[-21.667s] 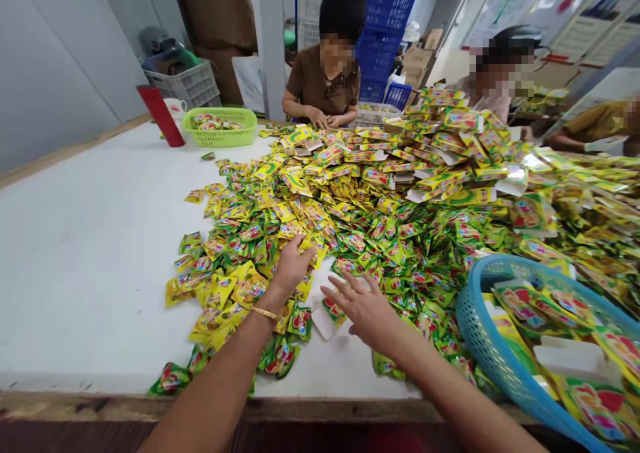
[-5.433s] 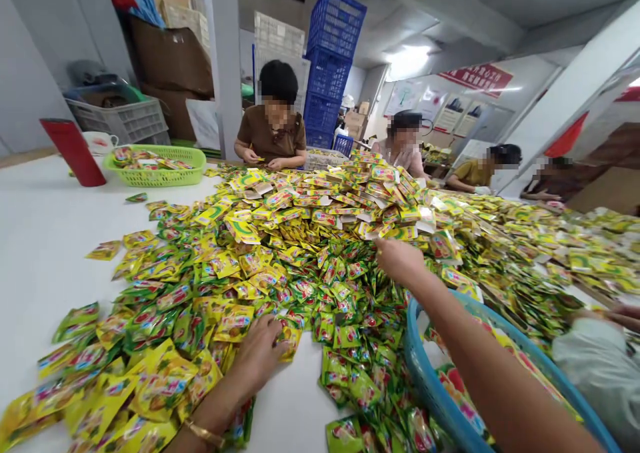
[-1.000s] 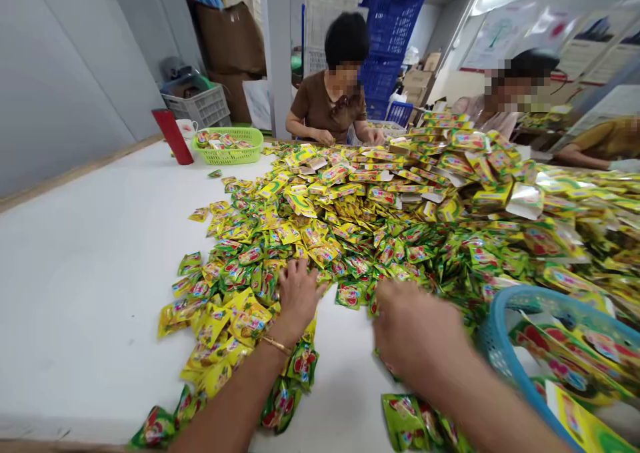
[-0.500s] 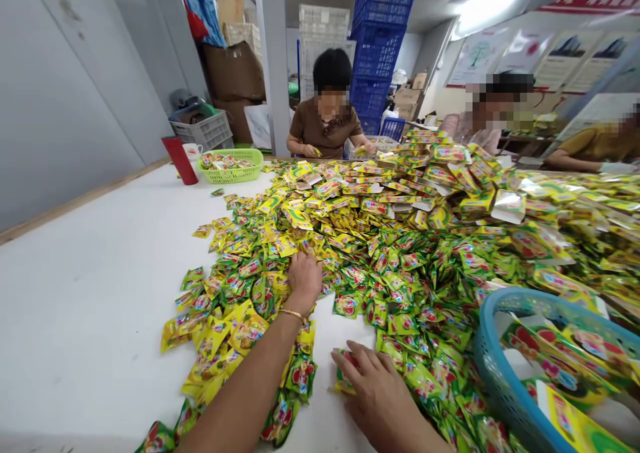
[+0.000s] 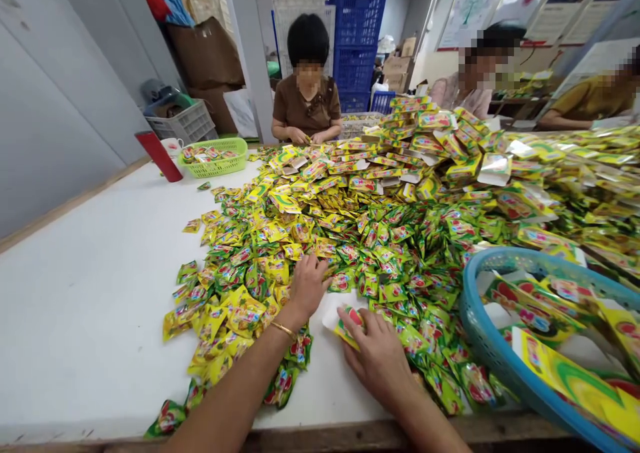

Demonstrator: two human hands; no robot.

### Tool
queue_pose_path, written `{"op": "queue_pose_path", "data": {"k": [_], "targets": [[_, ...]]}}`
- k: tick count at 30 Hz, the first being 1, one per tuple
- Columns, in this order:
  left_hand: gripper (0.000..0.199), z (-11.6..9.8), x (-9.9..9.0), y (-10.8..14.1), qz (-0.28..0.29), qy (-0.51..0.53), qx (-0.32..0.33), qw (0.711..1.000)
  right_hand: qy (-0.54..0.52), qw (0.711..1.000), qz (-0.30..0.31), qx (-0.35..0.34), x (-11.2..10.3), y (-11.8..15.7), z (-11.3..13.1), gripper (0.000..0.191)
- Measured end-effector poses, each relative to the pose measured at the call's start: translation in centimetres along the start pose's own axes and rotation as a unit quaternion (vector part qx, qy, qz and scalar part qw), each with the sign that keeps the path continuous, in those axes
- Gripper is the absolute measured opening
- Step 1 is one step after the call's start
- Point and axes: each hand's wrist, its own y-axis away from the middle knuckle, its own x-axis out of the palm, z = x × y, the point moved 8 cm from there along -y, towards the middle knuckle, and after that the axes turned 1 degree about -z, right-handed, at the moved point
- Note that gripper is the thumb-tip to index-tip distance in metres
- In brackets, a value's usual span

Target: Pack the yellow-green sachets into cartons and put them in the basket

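My left hand (image 5: 307, 286) hovers at the near edge of the loose candy packets (image 5: 250, 313), fingers curled downward. Whatever lies under its fingertips is hidden from me. To its right, my right hand (image 5: 377, 356) grips a small flat cardboard box (image 5: 349, 325) printed with red fruit, its white flap pointing left. This box rests on or just over the white tabletop (image 5: 327, 386). Yellow packets lie left of my left forearm, and green packets (image 5: 435, 346) spread beyond and right of my right hand.
A blue basket (image 5: 470, 299) of printed boxes stands at the right. Behind the packets rises a heap of boxes (image 5: 425, 139). Far left are a green basket (image 5: 215, 166), a red cylinder (image 5: 159, 156) and a mug (image 5: 173, 147). Several people sit across and right.
My left hand has drawn back from the packet pile toward my right hand. My right hand has lifted or tilted the box, and its white flap now shows. The view has shifted downward and right.
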Motion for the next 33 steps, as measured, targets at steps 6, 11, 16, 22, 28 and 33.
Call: {"op": "queue_pose_path", "data": {"k": [6,11,16,22,28,33], "targets": [[0.014,1.3,0.2,1.3,0.045,0.306,-0.13,0.942,0.006,0.997,-0.055,0.047,-0.5,0.2,-1.1,0.046],[0.04,2.9,-0.4,1.9,0.026,0.496,-0.199,0.845,0.021,0.996,-0.069,0.052,-0.3,-1.0,-2.2,0.047],[0.034,2.1,0.1,2.4,0.101,0.497,-0.155,0.848,-0.001,0.996,-0.082,0.041,0.3,-1.8,-2.0,0.052],[0.016,0.4,0.0,2.6,0.195,0.308,-0.024,0.931,-0.023,0.998,-0.051,-0.018,1.2,-1.5,-1.0,0.054],[0.018,-0.5,-1.0,2.8,0.135,0.241,0.006,0.961,-0.03,0.998,-0.053,-0.033,1.3,-1.4,-0.7,0.058],[0.019,-1.4,-0.7,3.1,0.164,0.349,0.033,0.922,-0.031,0.997,-0.061,-0.024,1.0,-1.3,-0.7,0.057]]}}
